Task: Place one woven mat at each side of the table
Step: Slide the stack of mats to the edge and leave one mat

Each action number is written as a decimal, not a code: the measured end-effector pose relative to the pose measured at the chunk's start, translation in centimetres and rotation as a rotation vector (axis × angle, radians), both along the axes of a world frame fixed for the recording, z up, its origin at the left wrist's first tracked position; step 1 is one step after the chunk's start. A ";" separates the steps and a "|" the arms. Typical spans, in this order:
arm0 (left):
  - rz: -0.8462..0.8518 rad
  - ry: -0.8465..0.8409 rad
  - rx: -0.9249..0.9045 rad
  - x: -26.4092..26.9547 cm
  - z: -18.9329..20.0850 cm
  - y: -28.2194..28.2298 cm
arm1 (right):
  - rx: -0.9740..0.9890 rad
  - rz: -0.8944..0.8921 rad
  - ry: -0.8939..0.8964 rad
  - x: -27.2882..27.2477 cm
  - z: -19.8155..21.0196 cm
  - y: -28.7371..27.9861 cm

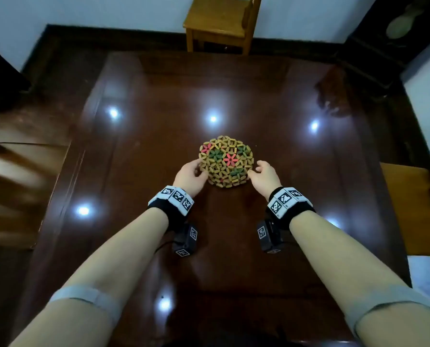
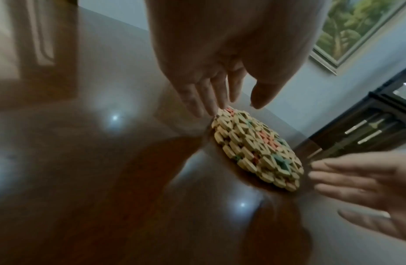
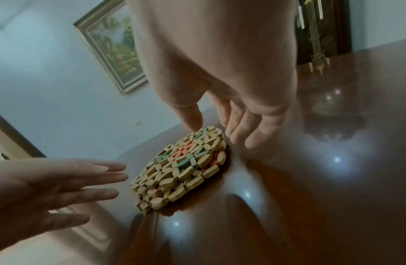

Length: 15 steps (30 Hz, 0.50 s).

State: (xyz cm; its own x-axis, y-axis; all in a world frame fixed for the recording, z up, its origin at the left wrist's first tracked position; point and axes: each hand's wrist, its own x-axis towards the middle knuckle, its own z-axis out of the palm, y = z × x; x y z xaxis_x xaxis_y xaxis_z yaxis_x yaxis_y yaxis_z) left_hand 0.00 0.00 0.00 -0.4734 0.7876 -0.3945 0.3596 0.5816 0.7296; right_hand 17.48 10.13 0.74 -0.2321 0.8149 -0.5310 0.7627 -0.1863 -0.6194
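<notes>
A stack of round woven mats [image 1: 226, 161], tan with red and green flower patterns, lies in the middle of the glossy dark wooden table [image 1: 234, 96]. My left hand [image 1: 200, 169] is at the stack's left edge with its fingers straight, and the fingertips [image 2: 210, 109] touch the rim of the mats [image 2: 258, 148]. My right hand [image 1: 255, 169] is at the right edge, also open. Its thumb tip [image 3: 195, 125] rests on the top mat [image 3: 181, 166], and its other fingers hang beside the stack. Neither hand holds a mat.
A wooden chair [image 1: 219, 18] stands at the table's far side, another [image 1: 406, 201] at the right side, and a blurred one [image 1: 16, 186] at the left. A dark cabinet [image 1: 396, 33] is at the back right. Ceiling lights glare off the tabletop.
</notes>
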 end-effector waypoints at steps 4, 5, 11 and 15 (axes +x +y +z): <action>-0.205 0.157 -0.102 0.7 -1.0 0.4 | -0.047 -0.015 -0.009 -1.1 -1.2 1.3; -0.220 0.168 -0.132 0.9 -1.1 0.4 | -0.049 -0.002 -0.024 -1.3 -1.4 1.6; -0.353 0.367 -0.224 1.3 -1.0 0.1 | 0.258 0.013 -0.068 -2.1 -0.9 1.2; -0.387 0.381 -0.253 1.3 -0.5 0.3 | 0.159 -0.094 0.160 -2.2 -0.2 0.9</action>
